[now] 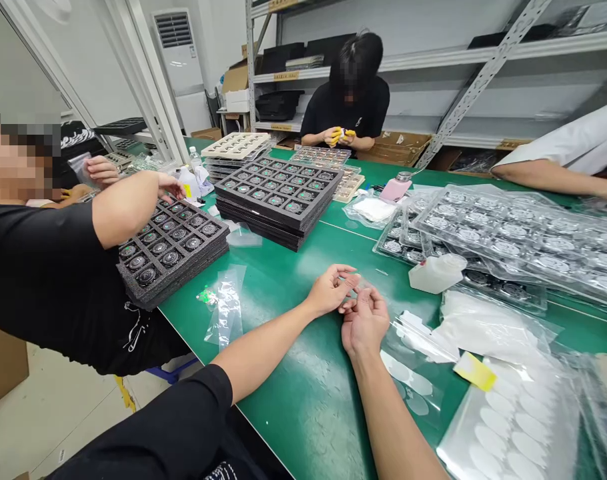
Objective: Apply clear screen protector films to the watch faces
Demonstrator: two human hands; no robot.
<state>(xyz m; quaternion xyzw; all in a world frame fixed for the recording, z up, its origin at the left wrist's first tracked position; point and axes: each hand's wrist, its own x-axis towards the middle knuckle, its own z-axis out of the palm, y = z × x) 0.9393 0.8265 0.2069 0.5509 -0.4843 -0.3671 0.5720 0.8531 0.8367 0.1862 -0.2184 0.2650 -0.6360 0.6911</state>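
My left hand and my right hand meet above the green table, thumbs and fingers pinched close together. Something thin and see-through seems to be between the fingertips, too faint to make out. Just right of my right hand lie clear plastic sheets and a white strip of stickers. A crumpled white backing piece is beside them. Farther right, a sheet of round white stickers lies near a yellow label.
Black foam trays of round parts are stacked ahead. A co-worker handles another foam stack at left. A white bottle and clear blister trays stand right, near a pink bottle. Another person works opposite; an arm shows far right.
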